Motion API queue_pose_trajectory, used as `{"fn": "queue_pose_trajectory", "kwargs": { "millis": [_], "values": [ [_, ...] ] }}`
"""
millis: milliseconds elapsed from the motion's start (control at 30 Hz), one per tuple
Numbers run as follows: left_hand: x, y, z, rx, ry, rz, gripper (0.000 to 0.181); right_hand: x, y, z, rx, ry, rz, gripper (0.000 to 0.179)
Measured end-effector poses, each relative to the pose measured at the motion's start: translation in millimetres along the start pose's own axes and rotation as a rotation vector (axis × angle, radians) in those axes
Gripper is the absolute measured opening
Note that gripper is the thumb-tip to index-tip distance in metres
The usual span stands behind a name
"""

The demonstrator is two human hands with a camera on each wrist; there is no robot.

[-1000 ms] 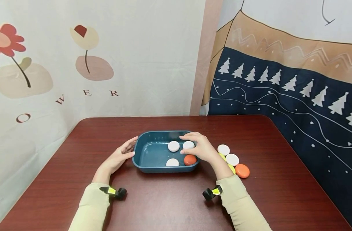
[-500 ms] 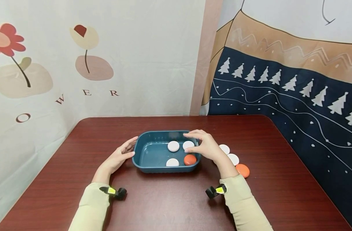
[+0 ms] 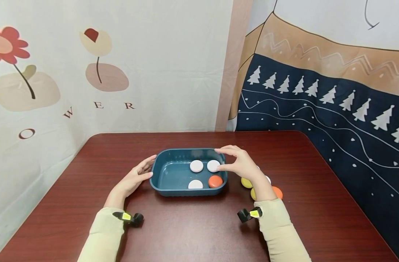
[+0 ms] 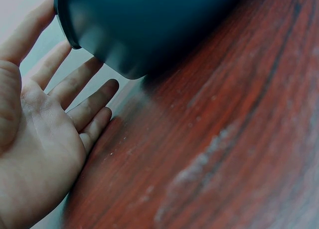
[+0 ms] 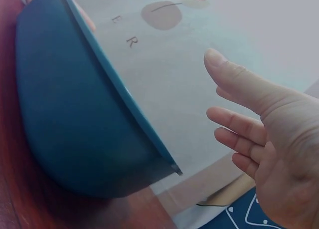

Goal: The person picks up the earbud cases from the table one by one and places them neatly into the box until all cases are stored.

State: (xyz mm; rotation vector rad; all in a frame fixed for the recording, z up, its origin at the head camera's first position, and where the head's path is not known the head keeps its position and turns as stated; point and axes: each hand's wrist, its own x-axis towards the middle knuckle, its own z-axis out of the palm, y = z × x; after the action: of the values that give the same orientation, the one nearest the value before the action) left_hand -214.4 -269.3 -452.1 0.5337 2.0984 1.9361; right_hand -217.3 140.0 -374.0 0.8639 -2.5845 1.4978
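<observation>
A dark teal plastic basin (image 3: 173, 176) stands on the table. Inside lie rounded discs: white ones (image 3: 196, 166) and an orange-red one (image 3: 215, 181). At the basin's left end, my left hand (image 3: 130, 181) touches the rim with thumb and fingertips; in the left wrist view its fingers are extended along the outer wall (image 4: 144, 29). Over the right rim, my right hand (image 3: 241, 166) hovers with thumb and fingers spread apart. Nothing sits between them in the right wrist view, where the hand (image 5: 284, 154) is apart from the basin (image 5: 79, 99).
Right of the basin, more discs lie on the reddish-brown table (image 3: 193, 225), partly behind my right forearm: yellow ones (image 3: 247, 183), an orange one (image 3: 277, 192) and barely visible white ones. Printed cloths (image 3: 173, 72) hang behind the table.
My right hand has drawn back to the right, from over the white disc in the basin to above the right rim. That disc stays in place. The left hand keeps still.
</observation>
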Motion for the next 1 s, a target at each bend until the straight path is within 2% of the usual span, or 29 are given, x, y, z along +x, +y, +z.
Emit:
{"fn": "queue_pose_trajectory", "kwargs": {
  "millis": [733,1000],
  "values": [
    [-0.7,0.0,0.6,0.0,0.0,0.003,0.066,-14.3,15.7,-36.6,-0.015,0.028,0.146,0.056],
    [-0.2,0.1,0.6,0.005,-0.002,0.008,0.066,-19.2,23.6,-45.0,-0.039,0.039,0.123,0.058]
  ]
}}
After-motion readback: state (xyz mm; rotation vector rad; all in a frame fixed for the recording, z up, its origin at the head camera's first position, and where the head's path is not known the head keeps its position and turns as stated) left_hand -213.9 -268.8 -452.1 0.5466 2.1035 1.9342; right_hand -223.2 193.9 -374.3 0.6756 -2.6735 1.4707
